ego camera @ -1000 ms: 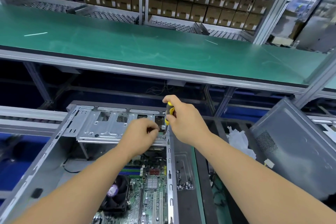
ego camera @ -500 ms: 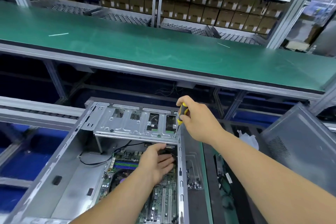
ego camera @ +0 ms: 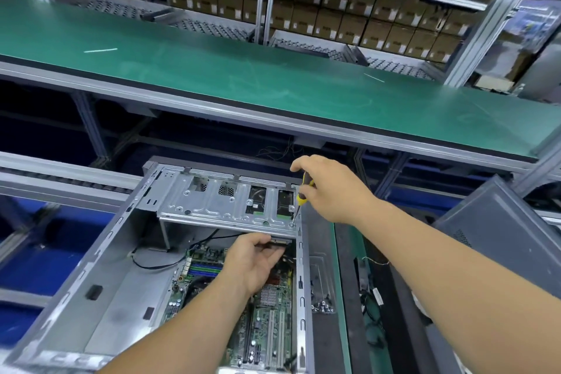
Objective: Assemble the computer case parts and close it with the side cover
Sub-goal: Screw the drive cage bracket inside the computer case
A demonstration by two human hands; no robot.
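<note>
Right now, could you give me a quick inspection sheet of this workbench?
Surface: green belt behind, bare but for faint marks.
Job's things: open computer case, motherboard inside; metal drive bracket across its far end; grey side cover leaning at the right.
Clutter: small screws in a clear tray beside the case.
Hands: right hand grips a yellow screwdriver, tip at the bracket's corner; left hand holds a part under the bracket.
Cables: black cable inside the case.
Surroundings: shelves of cardboard boxes.
</note>
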